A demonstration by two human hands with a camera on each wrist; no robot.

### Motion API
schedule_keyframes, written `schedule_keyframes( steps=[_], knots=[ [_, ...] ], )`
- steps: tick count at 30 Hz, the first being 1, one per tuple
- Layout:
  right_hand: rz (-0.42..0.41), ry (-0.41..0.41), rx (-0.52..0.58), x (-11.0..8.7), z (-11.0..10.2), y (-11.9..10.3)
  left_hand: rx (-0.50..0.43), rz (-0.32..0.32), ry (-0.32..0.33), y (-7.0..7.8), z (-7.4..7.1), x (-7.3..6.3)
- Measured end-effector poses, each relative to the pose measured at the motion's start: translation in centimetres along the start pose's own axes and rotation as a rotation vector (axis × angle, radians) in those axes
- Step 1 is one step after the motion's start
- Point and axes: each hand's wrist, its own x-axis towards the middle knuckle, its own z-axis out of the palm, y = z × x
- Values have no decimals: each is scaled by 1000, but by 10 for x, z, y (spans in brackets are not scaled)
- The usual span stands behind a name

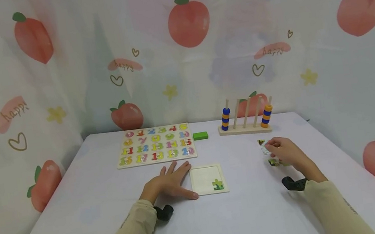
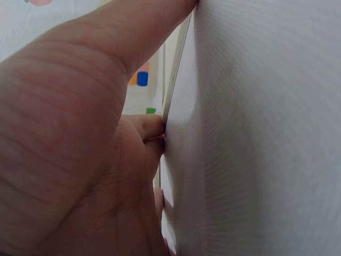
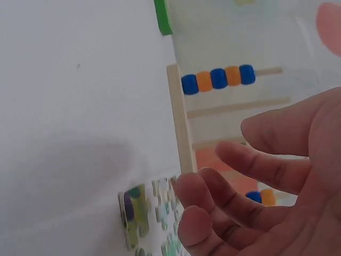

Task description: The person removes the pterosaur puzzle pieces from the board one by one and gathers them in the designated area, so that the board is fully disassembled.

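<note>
A square wooden puzzle tray (image 1: 202, 180) lies in the middle of the table, with one green jigsaw piece (image 1: 218, 185) in its lower right corner. My left hand (image 1: 171, 181) rests along the tray's left side, fingers spread and straight, the thumb at the lower left corner. In the left wrist view, the fingertips (image 2: 154, 126) are right at the tray's edge. My right hand (image 1: 286, 153) hovers over loose jigsaw pieces (image 1: 273, 162) on the right, fingers loosely bent. The right wrist view has nothing between thumb and fingers; the patterned pieces (image 3: 137, 213) lie below, partly hidden by the fingers.
Behind the tray lies a number board (image 1: 155, 145) with colourful numerals. A green block (image 1: 200, 135) sits beside its right edge. Further right stands a wooden bead rack (image 1: 245, 129) with blue and orange beads on its outer pegs. A fruit-printed curtain (image 1: 197, 75) surrounds the table.
</note>
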Motion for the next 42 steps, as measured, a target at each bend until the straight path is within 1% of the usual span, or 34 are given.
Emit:
schedule_keyframes(
  steps=[4, 6, 15, 18, 23, 28, 33, 42],
  knots=[
    [-94, -13, -18, -1, 12, -15, 3, -5, 0, 0, 1, 0],
    [-118, -28, -22, -2, 18, -22, 4, -6, 2, 1, 2, 0],
    [-210, -131, -1, -6, 47, -47, -10, -1, 8, 0, 5, 1],
    [-218, -158, 7, -8, 55, -55, -9, 4, 5, 0, 3, 0],
    [-247, -184, -19, -9, 67, -65, 0, 10, 3, 0, 1, 0],
    [-264, -207, -40, -10, 76, -73, -2, 6, 8, 0, 1, 0],
    [-283, -245, -63, -11, 86, -76, 0, 0, 13, 0, 1, 1],
    [-417, -347, -113, -11, 103, -79, -6, -10, 10, 0, 1, 1]
  ],
)
